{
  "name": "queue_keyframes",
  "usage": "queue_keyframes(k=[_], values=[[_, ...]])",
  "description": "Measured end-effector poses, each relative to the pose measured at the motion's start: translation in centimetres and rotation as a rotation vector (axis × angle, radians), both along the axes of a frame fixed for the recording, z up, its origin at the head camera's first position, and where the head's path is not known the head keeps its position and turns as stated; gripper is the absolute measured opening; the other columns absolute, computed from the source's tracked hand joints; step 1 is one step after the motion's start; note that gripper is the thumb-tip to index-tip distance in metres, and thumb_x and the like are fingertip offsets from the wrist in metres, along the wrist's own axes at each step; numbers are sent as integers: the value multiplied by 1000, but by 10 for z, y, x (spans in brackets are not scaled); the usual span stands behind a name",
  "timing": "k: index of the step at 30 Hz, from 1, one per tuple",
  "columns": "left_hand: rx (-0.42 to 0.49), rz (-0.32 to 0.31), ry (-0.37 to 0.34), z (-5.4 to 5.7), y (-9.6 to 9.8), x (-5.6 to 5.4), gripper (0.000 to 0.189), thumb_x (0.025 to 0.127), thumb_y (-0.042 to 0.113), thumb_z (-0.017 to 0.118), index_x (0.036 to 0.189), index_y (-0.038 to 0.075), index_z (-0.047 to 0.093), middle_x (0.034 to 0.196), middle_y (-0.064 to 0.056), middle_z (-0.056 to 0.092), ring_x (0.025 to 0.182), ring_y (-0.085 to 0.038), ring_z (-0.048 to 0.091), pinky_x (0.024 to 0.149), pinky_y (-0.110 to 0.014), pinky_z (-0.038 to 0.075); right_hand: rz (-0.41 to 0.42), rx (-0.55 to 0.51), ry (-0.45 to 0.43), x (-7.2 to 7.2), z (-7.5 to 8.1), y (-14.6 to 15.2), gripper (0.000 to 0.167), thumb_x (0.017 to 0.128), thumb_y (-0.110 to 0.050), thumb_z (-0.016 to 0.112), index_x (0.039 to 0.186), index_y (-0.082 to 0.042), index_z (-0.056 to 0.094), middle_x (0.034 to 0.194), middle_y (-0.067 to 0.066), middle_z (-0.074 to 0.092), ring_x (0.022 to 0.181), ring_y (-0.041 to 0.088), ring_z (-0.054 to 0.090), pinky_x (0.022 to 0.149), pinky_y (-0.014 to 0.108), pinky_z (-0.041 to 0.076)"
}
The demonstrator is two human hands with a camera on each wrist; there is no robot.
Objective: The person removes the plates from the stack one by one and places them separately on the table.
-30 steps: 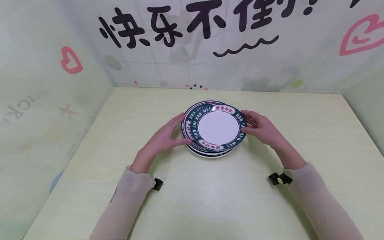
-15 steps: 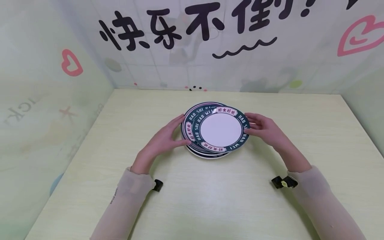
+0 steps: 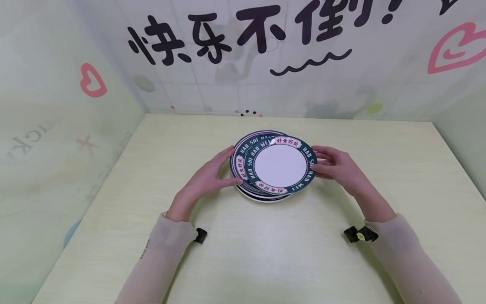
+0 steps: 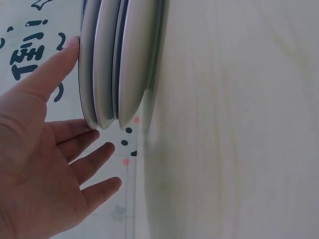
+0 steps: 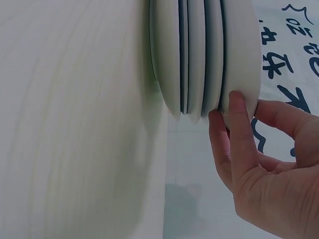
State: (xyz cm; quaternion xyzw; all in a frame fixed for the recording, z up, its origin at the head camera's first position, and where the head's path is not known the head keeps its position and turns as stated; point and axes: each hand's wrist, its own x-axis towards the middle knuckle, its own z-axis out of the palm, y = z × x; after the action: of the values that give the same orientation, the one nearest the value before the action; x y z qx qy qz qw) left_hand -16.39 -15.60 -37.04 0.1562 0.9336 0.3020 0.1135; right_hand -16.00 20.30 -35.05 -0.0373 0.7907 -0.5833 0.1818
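A round plate (image 3: 280, 165) with a white centre and a dark green lettered rim lies on top of a stack of plates (image 3: 239, 165), shifted right and overhanging it. My right hand (image 3: 336, 168) pinches this top plate at its right edge; in the right wrist view fingertips press its white side wall. At the stack's left side, my left hand (image 3: 205, 174) touches the rims with thumb and forefinger, spread apart and fairly straight. The left wrist view shows the other fingers of that hand (image 4: 55, 144) extended loosely below the rims. The plates' middles under the top one are hidden.
The stack stands on a pale wooden table (image 3: 273, 253), towards its back. Behind rises a printed wall (image 3: 212, 93) with black characters, and side walls flank the table. Dark camera straps (image 3: 362, 234) sit at the sleeve cuffs.
The right hand has drawn the top plate a little to the right and towards me, uncovering more of the plate beneath. The left hand stays at the stack's left rim.
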Motion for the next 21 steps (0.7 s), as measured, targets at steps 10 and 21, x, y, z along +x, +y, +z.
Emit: queue_keyframes(k=[10, 21], values=[[-6, 4, -4, 0, 1, 0, 98, 83, 49, 77, 160, 22, 22, 169, 0, 18, 156, -29, 18, 125, -53, 23, -20, -60, -21, 1, -4, 1, 65, 98, -6, 61, 155, -3, 31, 151, 25, 43, 93, -5, 66, 83, 20, 61], [-7, 7, -3, 1, 0, 1, 98, 83, 48, 77, 160, 22, 22, 169, 1, 17, 156, -28, 18, 125, -54, 24, -34, -77, -28, 1, -7, 1, 65, 98, -8, 61, 155, -5, 32, 149, 21, 43, 94, -1, 66, 84, 21, 61]])
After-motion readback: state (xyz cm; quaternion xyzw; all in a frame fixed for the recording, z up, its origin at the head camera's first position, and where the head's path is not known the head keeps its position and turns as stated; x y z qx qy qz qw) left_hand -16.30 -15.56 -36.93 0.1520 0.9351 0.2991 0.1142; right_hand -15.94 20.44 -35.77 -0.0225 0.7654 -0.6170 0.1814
